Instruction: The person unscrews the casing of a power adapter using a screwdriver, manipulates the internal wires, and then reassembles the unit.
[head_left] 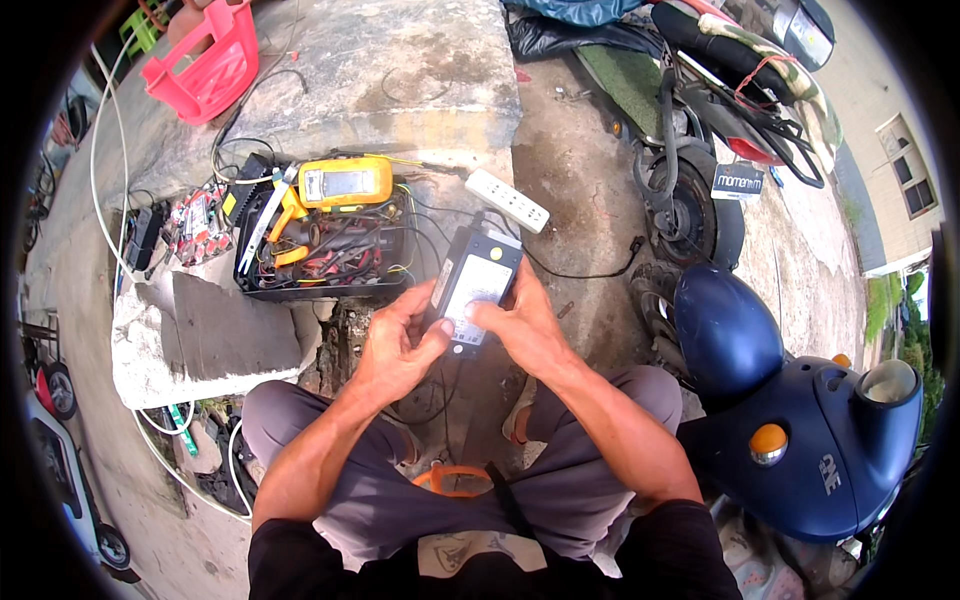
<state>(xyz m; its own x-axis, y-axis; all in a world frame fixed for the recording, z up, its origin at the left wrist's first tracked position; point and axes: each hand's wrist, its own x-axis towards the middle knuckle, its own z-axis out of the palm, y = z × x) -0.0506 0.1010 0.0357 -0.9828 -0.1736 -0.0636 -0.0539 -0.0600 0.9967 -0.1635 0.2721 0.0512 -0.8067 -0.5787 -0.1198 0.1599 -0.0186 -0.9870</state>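
Observation:
Between my two hands is a black charger brick (482,282) with a white label facing up and a cord at its far end. My left hand (398,338) grips its left side, thumb near the lower edge of the label. On the opposite side my right hand (522,318) holds it, its thumb resting on the label. Just beyond the brick lies a white power strip (508,200). To the left sits a black toolbox (330,292) full of wires and tools, with a yellow multimeter (345,183) lying across its far end.
A dark blue scooter body (790,450) stands close on my right, and a parked motorbike (690,200) is farther off. Left of me is a broken concrete block (235,325). A pink plastic stool (205,65) rests at the far left. A black cable (590,272) crosses the ground.

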